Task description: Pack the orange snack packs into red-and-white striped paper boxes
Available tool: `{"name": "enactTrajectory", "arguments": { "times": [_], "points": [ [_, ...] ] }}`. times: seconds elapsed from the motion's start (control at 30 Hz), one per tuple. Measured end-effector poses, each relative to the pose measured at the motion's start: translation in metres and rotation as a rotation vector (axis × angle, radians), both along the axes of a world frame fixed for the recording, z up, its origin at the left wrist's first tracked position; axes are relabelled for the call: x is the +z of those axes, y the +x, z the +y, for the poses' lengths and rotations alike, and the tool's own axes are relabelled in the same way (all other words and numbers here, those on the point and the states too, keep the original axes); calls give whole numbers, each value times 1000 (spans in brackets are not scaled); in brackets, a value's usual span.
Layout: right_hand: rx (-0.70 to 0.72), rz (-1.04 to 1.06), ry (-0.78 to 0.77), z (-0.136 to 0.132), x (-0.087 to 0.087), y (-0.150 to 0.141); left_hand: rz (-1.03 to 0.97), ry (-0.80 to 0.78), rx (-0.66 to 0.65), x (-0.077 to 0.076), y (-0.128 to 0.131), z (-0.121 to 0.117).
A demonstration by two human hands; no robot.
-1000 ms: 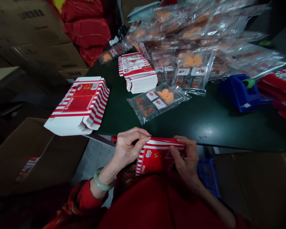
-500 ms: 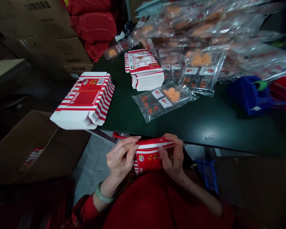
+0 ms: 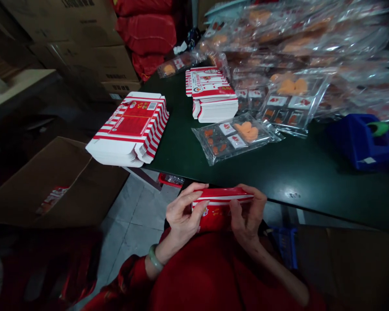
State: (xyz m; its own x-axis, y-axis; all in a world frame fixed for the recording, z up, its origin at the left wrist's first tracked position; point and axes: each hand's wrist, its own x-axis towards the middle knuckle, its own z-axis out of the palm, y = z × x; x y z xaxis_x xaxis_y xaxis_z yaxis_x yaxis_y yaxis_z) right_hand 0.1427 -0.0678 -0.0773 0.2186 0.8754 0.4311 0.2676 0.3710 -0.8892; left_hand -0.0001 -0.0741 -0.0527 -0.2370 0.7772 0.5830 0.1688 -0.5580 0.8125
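Left fingers (image 3: 188,198) and right fingers (image 3: 258,201) clamp a red, white-striped carton (image 3: 216,221) with yellowish print.

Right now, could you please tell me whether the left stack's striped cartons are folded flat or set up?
Folded flat: the striped cartons lie piled, many thin layers showing along their edges.

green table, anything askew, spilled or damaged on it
The larger stack of striped cartons looks askew: its near left corner juts past the left edge of the green table. The heap of clear plastic packs is untidy, its packs at mixed angles. I see no spill or clear damage.
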Motion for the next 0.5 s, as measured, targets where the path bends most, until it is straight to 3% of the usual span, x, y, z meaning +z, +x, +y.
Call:
{"name": "enactTrajectory", "arguments": {
  "times": [0.13,0.27,0.4,0.5],
  "points": [
    [30,69,-24,1,-4,4,29,-6,29,-2,-1,-1],
    [98,102,9,7,-4,10,99,-59,-29,5,-11,5],
    [79,63,60,10,5,16,389,-72,-216,22,-15,22],
    [100,58,62,13,11,25,519,29,-341,28,-10,40]
  ]
}}
